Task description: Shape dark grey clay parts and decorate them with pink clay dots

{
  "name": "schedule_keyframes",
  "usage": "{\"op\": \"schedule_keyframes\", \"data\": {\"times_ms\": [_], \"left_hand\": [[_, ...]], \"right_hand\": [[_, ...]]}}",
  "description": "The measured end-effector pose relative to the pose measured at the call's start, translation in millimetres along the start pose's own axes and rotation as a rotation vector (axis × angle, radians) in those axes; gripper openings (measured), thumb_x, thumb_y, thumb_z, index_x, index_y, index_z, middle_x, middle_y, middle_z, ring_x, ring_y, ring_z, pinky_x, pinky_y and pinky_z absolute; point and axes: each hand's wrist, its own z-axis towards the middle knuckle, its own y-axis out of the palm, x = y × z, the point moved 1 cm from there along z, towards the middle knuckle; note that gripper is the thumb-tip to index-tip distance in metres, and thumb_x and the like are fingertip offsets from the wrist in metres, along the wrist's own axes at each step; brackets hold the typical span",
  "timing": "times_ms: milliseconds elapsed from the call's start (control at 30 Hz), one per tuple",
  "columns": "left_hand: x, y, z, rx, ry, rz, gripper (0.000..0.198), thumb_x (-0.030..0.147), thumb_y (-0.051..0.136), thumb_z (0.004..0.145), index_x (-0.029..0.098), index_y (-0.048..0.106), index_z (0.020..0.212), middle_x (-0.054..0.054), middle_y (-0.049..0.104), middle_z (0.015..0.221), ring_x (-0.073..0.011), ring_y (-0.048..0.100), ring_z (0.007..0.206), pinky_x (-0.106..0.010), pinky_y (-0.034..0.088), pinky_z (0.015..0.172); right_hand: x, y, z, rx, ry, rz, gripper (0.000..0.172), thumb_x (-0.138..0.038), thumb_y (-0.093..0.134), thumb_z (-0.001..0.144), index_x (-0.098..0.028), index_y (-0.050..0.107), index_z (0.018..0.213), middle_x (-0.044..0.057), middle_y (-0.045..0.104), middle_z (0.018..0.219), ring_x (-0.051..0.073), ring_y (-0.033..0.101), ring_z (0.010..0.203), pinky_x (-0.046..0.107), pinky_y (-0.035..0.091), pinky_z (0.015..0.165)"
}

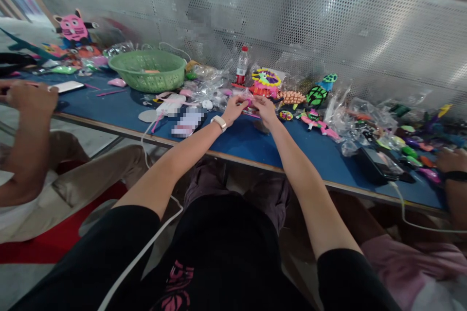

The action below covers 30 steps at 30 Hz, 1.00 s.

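Both of my hands meet over the blue table, in front of a colourful clay figure. My left hand [234, 109], with a pale band at its wrist, pinches a small pink piece [248, 102]. My right hand [265, 109] has its fingers closed on the same pink piece from the other side. Just behind them sits the yellow, purple and red figure [266, 81]. An orange-brown spiky piece [292, 97] lies to the right, beside a small round multicoloured piece [285, 115]. The fingertips partly cover the pink piece.
A green basket [149, 70], a white power bank [171, 105] and a phone [188, 122] are on the left. A red-capped bottle [242, 64] stands behind. Plastic bags, clay figures and a black box [377, 166] lie right. People's hands show at both sides.
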Motion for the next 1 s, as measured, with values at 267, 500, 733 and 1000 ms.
{"op": "schedule_keyframes", "data": {"times_ms": [267, 500, 733, 1000], "left_hand": [[0.4, -6.4, 0.1, 0.059, 0.407, 0.460, 0.017, 0.010, 0.079, 0.099, 0.025, 0.073, 0.102, -0.013, 0.077, 0.121, -0.0315, 0.075, 0.118, -0.051, 0.062, 0.119], [7.3, -1.0, -9.0, -0.049, 0.448, 0.506, 0.026, 0.008, 0.069, 0.103, 0.022, 0.081, 0.121, -0.017, 0.069, 0.150, -0.0322, 0.073, 0.131, -0.054, 0.053, 0.132], [10.1, -4.2, -8.5, 0.006, 0.460, 0.483, 0.024, 0.003, 0.069, 0.102, 0.025, 0.078, 0.108, -0.015, 0.071, 0.141, -0.0332, 0.073, 0.134, -0.056, 0.054, 0.132], [11.0, -6.6, -6.3, 0.069, 0.482, 0.481, 0.024, 0.005, 0.065, 0.104, 0.026, 0.076, 0.103, -0.014, 0.075, 0.132, -0.0330, 0.072, 0.134, -0.056, 0.056, 0.130]], "right_hand": [[-16.5, 12.9, -15.6, 0.081, -0.100, -0.079, 0.037, -0.056, 0.100, 0.093, -0.028, 0.076, 0.097, -0.001, 0.076, 0.087, 0.017, 0.077, 0.087, 0.031, 0.072, 0.085], [-19.3, 2.4, -6.6, 0.106, -0.028, 0.035, 0.024, -0.046, 0.094, 0.097, -0.028, 0.077, 0.094, -0.003, 0.074, 0.081, 0.017, 0.077, 0.083, 0.031, 0.072, 0.080], [-25.7, -0.9, -12.9, 0.130, -0.034, 0.058, 0.030, -0.026, 0.091, 0.095, -0.031, 0.063, 0.105, -0.001, 0.077, 0.096, 0.023, 0.082, 0.104, 0.040, 0.074, 0.093], [-30.1, 1.0, -14.6, 0.051, 0.066, 0.083, 0.021, -0.029, 0.078, 0.105, -0.029, 0.059, 0.096, -0.003, 0.068, 0.086, 0.019, 0.075, 0.083, 0.034, 0.070, 0.082]]}}
